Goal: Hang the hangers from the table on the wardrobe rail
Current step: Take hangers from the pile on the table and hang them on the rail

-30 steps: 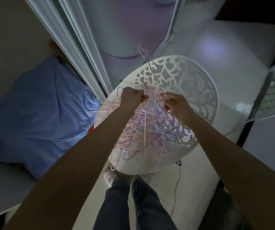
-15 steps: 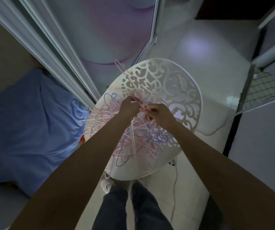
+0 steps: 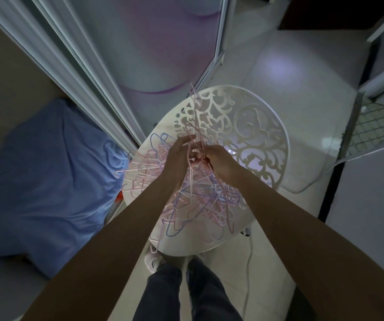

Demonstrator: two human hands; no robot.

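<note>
Both hands met above the round white table (image 3: 267, 126). The left hand (image 3: 178, 156) and the right hand (image 3: 221, 162) each pinched thin pink hangers (image 3: 194, 117), whose stems rose beyond the fingers. Below the grips, the tangled pile of hangers (image 3: 186, 200) lay on the tabletop.

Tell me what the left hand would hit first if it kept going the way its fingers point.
Probably the pink hangers that the left hand grips, then the bare white table beyond; depth is unclear.
</note>
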